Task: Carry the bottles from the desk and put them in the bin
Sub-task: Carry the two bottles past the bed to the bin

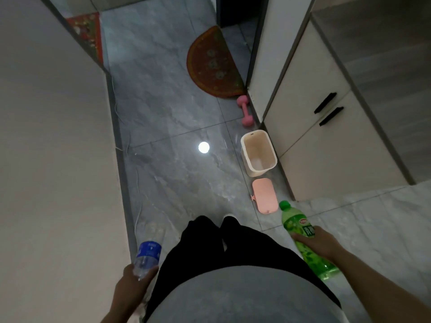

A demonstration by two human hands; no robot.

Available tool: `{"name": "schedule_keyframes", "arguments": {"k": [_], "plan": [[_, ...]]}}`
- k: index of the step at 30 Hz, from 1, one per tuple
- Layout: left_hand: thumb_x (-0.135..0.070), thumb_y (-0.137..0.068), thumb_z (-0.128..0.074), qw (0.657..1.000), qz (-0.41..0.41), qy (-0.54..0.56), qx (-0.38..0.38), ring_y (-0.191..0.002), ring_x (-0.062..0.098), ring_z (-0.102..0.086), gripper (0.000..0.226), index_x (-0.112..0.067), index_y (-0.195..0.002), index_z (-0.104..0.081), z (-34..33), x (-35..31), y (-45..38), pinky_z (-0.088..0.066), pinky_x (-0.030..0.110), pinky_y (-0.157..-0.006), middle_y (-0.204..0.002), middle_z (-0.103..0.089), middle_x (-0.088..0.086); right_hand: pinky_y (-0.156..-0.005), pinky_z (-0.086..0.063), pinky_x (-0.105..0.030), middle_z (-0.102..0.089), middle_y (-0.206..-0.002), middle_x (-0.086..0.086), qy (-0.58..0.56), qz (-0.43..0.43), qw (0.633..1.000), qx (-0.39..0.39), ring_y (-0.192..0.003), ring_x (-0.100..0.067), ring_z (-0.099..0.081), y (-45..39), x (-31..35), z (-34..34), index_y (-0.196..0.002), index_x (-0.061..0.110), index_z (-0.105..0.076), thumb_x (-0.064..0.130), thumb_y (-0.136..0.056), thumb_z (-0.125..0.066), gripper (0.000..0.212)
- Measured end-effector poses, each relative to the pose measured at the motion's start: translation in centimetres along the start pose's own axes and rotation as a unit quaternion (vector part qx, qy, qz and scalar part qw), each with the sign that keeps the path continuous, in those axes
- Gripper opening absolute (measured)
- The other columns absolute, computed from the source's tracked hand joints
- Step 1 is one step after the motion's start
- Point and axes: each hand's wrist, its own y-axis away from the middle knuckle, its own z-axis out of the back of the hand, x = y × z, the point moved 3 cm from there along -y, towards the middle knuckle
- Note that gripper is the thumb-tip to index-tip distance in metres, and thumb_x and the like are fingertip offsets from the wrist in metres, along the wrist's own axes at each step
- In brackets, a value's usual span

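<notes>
My left hand [134, 279] grips the lower end of a clear water bottle [149, 247] with a blue label, its neck pointing forward over the floor. In my right hand [313, 242] I hold a green drink bottle [295, 220] by its middle, green cap forward. Ahead and to the right stands an open cream bin [247, 145] on the grey floor, beside the cabinet. It looks empty inside. Its pink lid [264, 198] lies flat on the floor just in front of it, between the bin and the green bottle.
A pale wall [51, 148] runs along the left with a thin white cable at its foot. Cream cabinets [326, 141] with black handles line the right. A pink dumbbell [245, 110] and a red half-round mat [213, 64] lie beyond the bin. My dark trouser legs [210, 231] fill the bottom middle.
</notes>
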Motion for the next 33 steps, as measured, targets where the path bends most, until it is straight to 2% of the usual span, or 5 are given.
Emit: {"name": "schedule_keyframes", "arguments": {"k": [9,14,18,21,33], "plan": [[-0.041,-0.068,-0.079,0.998,0.034,-0.037,0.026,-0.097,0.039,-0.062,0.077,-0.001,-0.125,-0.046,6.4,-7.5,-6.2,-0.050,0.043,-0.092,-0.113,-0.061,0.025,-0.078,-0.047,-0.032,-0.063,-0.111,-0.019,-0.023,-0.041,0.999,0.004,-0.090,-0.029,-0.060,-1.7,7.3,0.0,-0.119,0.004,-0.051,0.051,-0.079,-0.066,0.063],[-0.042,-0.074,-0.073,0.992,-0.058,-0.103,0.042,-0.083,0.037,-0.065,0.070,-0.007,-0.125,-0.042,11.4,-16.1,-11.1,-0.058,0.040,-0.068,-0.105,-0.063,0.022,-0.073,-0.047,-0.029,-0.068,-0.102,-0.018,-0.054,-0.077,0.995,0.018,-0.088,-0.029,-0.065,-1.7,10.0,-2.1,-0.108,0.004,-0.059,0.051,-0.079,-0.065,0.056],[-0.039,-0.077,-0.071,0.976,-0.133,-0.169,0.040,-0.081,0.038,-0.066,0.060,-0.006,-0.119,-0.044,13.6,-23.8,-14.2,-0.057,0.044,-0.073,-0.096,-0.064,0.021,-0.067,-0.043,-0.028,-0.069,-0.097,-0.018,-0.088,-0.117,0.989,0.022,-0.090,-0.028,-0.066,-1.3,10.7,-3.9,-0.100,0.003,-0.063,0.049,-0.081,-0.064,0.050],[-0.040,-0.075,-0.073,0.965,-0.169,-0.192,0.056,-0.084,0.039,-0.066,0.059,-0.007,-0.116,-0.046,13.6,-29.1,-15.6,-0.056,0.045,-0.076,-0.095,-0.060,0.016,-0.074,-0.049,-0.030,-0.070,-0.096,-0.021,-0.131,-0.145,0.980,0.021,-0.089,-0.030,-0.067,-1.8,11.3,-4.5,-0.100,-0.002,-0.063,0.047,-0.080,-0.067,0.053],[-0.039,-0.078,-0.070,0.942,-0.169,-0.264,0.117,-0.086,0.034,-0.062,0.066,-0.013,-0.130,-0.039,11.6,-42.6,-20.9,-0.052,0.041,-0.082,-0.104,-0.060,0.015,-0.075,-0.047,-0.029,-0.068,-0.103,-0.015,-0.235,-0.158,0.959,-0.017,-0.087,-0.028,-0.064,-10.5,18.6,1.7,-0.114,0.009,-0.058,0.053,-0.078,-0.065,0.058]]}}
